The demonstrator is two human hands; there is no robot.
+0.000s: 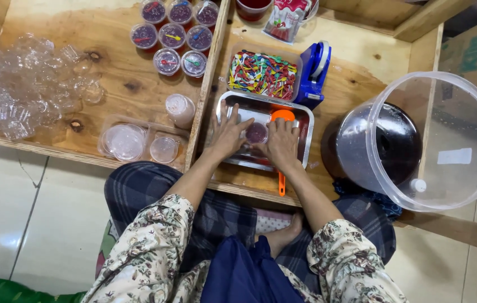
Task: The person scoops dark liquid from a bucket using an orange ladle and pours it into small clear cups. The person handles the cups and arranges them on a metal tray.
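Hands meet over a small round clear plastic cup filled with dark purple jelly [257, 133], which stands inside a rectangular shiny metal tray [304, 120] on the low wooden counter [356, 84]. The left hand [228, 134] lies with fingers spread wide, its fingertips on the tray floor and its thumb side against the cup. The right hand [282, 141] curves against the cup's other side, fingers loosely together; whether either hand truly grips the cup cannot be told.

Just behind the right hand, an orange plastic scoop [282, 115] rests in the tray, and its handle shows below the wrist at the tray's near edge. Beyond the tray sits a clear rectangular tub of small multicoloured plastic spoons [263, 73], with a blue tape dispenser [313, 73] touching its right side. To the right stands a large clear plastic bucket holding dark liquid [387, 147].

Across a wooden divider to the left, filled cups with lids and little spoons [175, 35] cluster at the far end, a stack of clear round lids [124, 141] lies near the front edge, and a heap of empty clear cups [25, 81] covers the far left.
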